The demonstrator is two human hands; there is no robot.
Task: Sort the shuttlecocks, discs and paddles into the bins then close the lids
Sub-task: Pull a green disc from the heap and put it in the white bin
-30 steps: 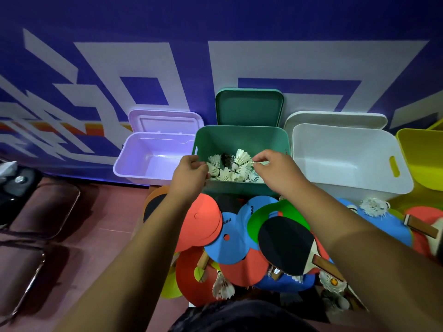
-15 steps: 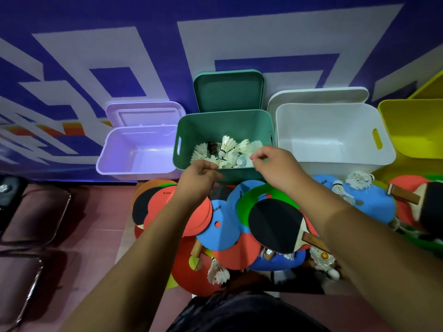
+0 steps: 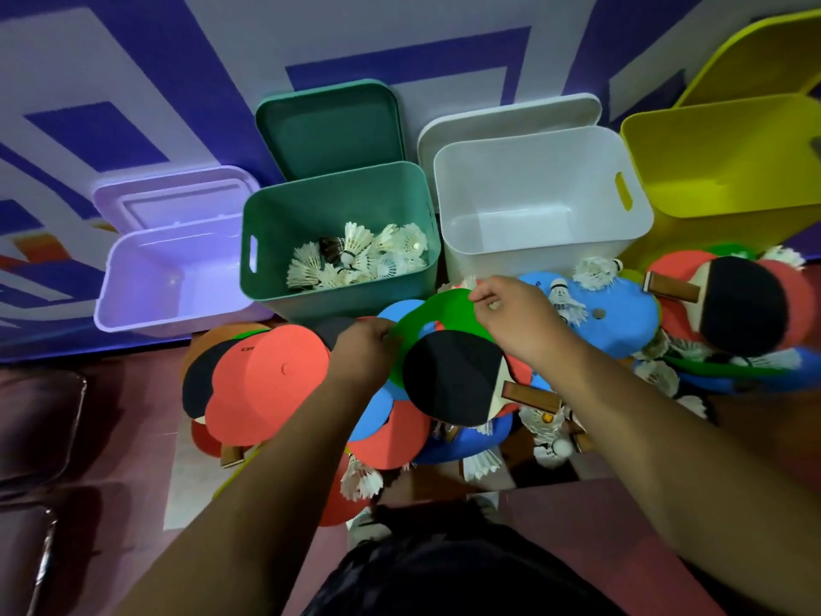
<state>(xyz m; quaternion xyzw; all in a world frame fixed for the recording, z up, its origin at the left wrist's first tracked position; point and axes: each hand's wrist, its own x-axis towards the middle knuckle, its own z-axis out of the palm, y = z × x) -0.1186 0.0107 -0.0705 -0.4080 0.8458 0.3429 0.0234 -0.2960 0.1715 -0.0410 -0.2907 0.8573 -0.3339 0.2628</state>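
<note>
Two bare forearms reach from the near edge toward the middle, hands close together. The left hand point(image 3: 365, 349) is curled, knuckles up, fingertips hidden. The right hand point(image 3: 511, 320), slightly farther, pinches thumb and forefinger on a green disc's point(image 3: 448, 309) far edge.

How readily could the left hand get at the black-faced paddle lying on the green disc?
Probably yes: the left hand is right beside the black-faced paddle, which lies topmost on the green disc with nothing covering its blade.
</note>
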